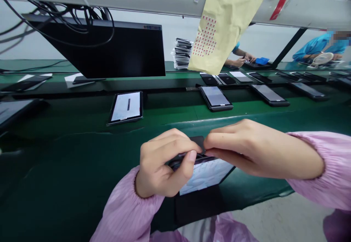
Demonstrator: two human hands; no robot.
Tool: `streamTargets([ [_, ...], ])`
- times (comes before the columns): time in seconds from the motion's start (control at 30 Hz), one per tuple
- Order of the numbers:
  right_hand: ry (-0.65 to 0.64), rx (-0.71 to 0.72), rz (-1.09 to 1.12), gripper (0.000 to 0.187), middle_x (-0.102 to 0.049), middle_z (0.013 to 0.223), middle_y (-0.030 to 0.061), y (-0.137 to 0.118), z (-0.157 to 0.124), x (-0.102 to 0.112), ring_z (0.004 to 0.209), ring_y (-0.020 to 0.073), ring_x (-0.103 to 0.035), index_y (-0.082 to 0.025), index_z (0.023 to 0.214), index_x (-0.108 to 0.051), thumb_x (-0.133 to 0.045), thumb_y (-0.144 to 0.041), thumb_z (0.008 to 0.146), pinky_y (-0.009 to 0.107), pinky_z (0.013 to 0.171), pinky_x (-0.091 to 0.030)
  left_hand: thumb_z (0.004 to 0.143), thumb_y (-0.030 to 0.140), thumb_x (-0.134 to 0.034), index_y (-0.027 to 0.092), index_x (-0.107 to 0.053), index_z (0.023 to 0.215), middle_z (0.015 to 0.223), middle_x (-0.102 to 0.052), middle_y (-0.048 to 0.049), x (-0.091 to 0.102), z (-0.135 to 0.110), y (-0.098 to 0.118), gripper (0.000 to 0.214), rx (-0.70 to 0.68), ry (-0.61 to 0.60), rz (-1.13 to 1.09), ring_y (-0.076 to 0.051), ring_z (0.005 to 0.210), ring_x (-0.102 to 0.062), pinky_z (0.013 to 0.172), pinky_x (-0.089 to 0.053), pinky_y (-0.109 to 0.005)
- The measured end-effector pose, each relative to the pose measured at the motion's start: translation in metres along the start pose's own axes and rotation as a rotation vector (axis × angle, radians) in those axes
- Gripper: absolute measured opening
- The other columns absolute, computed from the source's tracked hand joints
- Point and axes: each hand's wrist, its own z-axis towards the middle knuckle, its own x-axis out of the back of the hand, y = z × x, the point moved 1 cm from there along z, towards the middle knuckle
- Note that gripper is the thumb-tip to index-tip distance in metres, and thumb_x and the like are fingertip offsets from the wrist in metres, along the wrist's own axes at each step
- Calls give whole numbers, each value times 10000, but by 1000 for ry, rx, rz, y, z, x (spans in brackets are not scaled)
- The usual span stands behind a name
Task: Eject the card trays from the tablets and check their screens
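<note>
A tablet (207, 176) with a lit, pale blue-white screen stands tilted up near the front edge of the green bench. Beneath its lower edge lies a dark flat panel (199, 203), perhaps a cover. My left hand (171, 161) pinches the tablet's top edge, its thumb on the screen side. At the same top edge my right hand (241, 147) has its fingertips pressed together, close to the left fingertips. A small dark piece (197, 139) shows behind the fingers. What the right fingertips hold is hidden.
Another lit tablet (126, 106) lies ahead to the left; more tablets (215, 97) form a row to the right. A black monitor (109, 48) hangs at the back left. A yellow sticker sheet (219, 26) hangs from the shelf. Co-workers in blue (315, 46) sit across the bench.
</note>
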Motion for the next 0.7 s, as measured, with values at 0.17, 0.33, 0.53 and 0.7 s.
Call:
streamTargets([
  [0.17, 2, -25, 2, 165, -577, 695, -23, -4, 2, 9, 557, 69, -483, -180, 816, -531, -451, -165, 959, 196, 504, -335, 798, 51, -568, 154, -696, 843, 702, -690, -31, 3, 2, 0, 170, 42, 2, -23, -132, 636, -613, 584, -516, -261],
  [0.33, 646, -272, 175, 59, -676, 938, 53, 26, -47, 1, 874, 152, -649, -217, 947, -528, -471, -231, 947, 282, 783, -482, 921, 568, -436, 209, -680, 1103, 1059, -728, -103, 4, -22, -19, 471, 427, -62, -436, -231, 888, -696, 620, -582, -298],
  [0.53, 999, -757, 997, 257, -652, 1206, 104, 70, -90, -153, 865, 216, -689, -264, 862, -361, -426, -503, 930, 387, 710, -542, 751, 821, -443, 201, -704, 1027, 1122, -714, -85, -29, -87, -70, 727, 1106, 428, -616, -307, 1087, -655, 913, -561, -385],
  [0.7, 885, -940, 1080, 336, -559, 1366, 83, 54, -82, -205, 1029, 212, -642, -257, 914, -408, -456, -589, 896, 364, 820, -529, 859, 560, -578, 107, -712, 944, 1068, -717, -173, -48, -113, -88, 481, 1449, 718, -504, -342, 1063, -663, 937, -534, -451],
])
